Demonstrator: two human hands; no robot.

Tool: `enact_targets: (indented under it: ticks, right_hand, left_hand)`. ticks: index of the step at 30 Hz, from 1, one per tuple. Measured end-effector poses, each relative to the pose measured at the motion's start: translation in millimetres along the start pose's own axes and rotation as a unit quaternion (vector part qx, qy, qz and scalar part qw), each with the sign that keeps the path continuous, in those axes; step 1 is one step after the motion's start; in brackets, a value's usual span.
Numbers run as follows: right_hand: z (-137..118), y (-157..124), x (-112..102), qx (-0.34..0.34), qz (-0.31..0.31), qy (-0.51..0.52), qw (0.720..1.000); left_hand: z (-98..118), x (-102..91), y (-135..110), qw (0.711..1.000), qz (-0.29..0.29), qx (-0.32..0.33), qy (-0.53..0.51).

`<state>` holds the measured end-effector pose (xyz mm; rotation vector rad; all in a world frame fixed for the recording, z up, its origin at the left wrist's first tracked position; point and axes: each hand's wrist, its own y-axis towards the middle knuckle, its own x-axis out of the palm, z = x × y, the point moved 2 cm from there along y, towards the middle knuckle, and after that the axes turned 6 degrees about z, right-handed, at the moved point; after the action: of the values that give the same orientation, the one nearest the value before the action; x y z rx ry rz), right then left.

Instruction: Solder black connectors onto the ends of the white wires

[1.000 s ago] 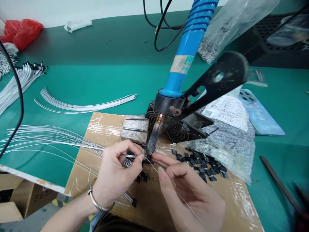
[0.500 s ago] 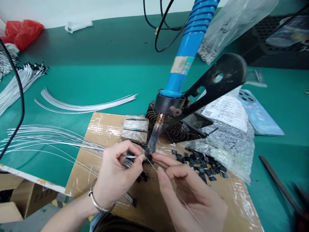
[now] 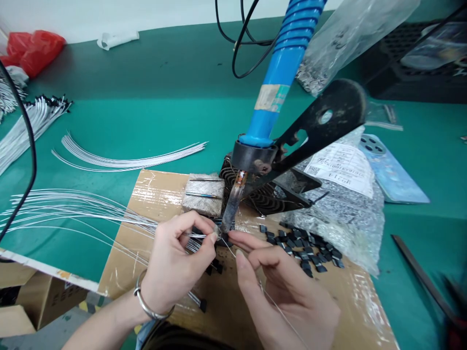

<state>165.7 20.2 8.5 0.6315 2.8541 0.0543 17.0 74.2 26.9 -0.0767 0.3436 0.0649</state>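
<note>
My left hand [image 3: 182,262], a bangle at its wrist, pinches a white wire between thumb and forefinger beside the hot end of a soldering iron [image 3: 230,211]. A tiny part at the wire's end is mostly covered by the fingertips. Across from it, my right hand [image 3: 288,291] is closed on a thin strand of solder wire [image 3: 280,311], which runs over the palm and up to the iron's tip. The blue-handled iron points down in a black metal stand [image 3: 324,116]. Loose white wires [image 3: 140,221] fan out left of my left hand.
Many small black connectors [image 3: 310,248] lie on the cardboard sheet [image 3: 361,311]. A wrapped block [image 3: 203,204] sits behind my left hand. Bubble wrap [image 3: 350,214], a phone [image 3: 394,170] and tweezers [image 3: 419,272] are at the right. Another wire bundle [image 3: 127,160] lies behind.
The iron and its stand have shifted slightly left. My right hand has also moved a little left with the solder wire; my left hand stays nearly still.
</note>
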Motion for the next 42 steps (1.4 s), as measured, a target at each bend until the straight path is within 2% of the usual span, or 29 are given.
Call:
enact_targets:
  ticks: [15, 27, 42]
  right_hand:
    - [0.4, -0.2, 0.0, -0.017, 0.003, 0.000, 1.000]
    - [-1.8, -2.9, 0.5, -0.043, 0.012, -0.038, 0.998]
    - [1.6, -2.1, 0.7, -0.108, 0.010, -0.049, 0.993]
  left_hand:
    - [0.4, -1.4, -0.9, 1.000, 0.004, 0.004, 0.010]
    - [1.2, -0.6, -2.0, 1.000, -0.004, 0.009, 0.020]
    - [-1.8, -0.6, -3.7, 0.999, 0.007, 0.024, 0.023]
